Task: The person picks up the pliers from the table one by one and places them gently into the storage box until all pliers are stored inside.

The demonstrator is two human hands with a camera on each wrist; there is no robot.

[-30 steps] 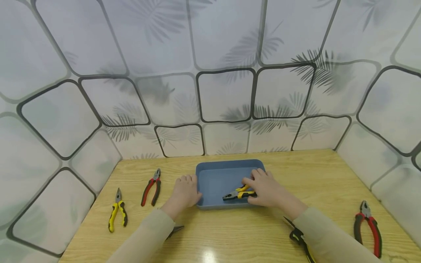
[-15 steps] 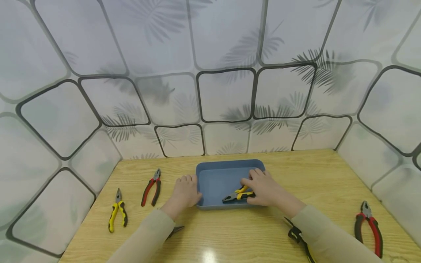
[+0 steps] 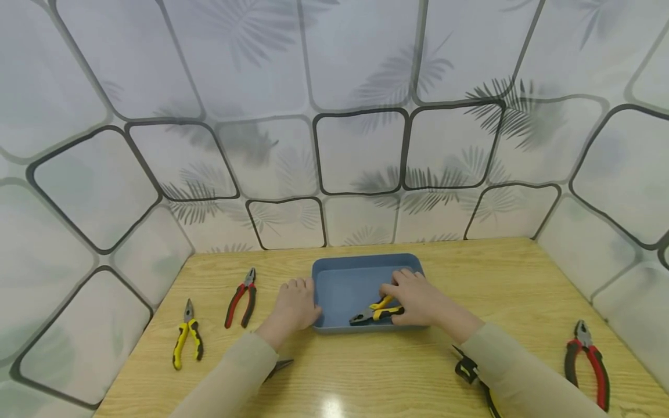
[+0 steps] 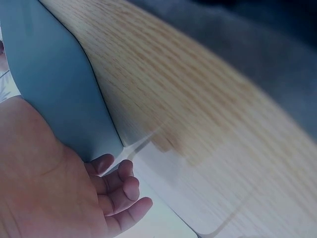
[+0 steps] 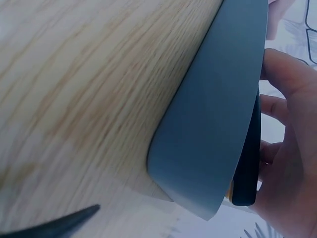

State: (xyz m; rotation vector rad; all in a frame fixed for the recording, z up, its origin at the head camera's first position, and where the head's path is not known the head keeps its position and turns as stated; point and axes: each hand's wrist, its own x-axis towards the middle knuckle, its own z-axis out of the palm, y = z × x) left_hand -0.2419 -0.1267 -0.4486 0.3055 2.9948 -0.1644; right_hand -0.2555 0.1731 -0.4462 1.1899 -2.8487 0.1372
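A shallow blue tray (image 3: 340, 290) stands on the wooden table, its outer wall (image 4: 59, 79) large in the left wrist view. My left hand (image 3: 292, 305) holds the tray's left end, thumb over the rim and fingers along the outside. Inside the tray, at the right, my right hand (image 3: 415, 296) grips combination pliers (image 3: 368, 314) by their yellow and black handles. The pliers' grey jaws point left, low near the front wall. A dark handle (image 5: 247, 168) shows behind the tray wall in the right wrist view, beside the curled fingers.
Yellow-black long-nose pliers (image 3: 182, 342) and red-black pliers (image 3: 248, 284) lie at the left. More red-black pliers (image 3: 599, 377) lie far right. Pointed jaws (image 3: 280, 366) stick out from under the left sleeve; a black, sharp-tipped tool (image 3: 467, 368) is partly under the right sleeve. Patterned walls surround the table.
My right hand has shifted slightly left with the pliers, and their jaws have come a little nearer the tray's front wall. My left hand has stayed in place.
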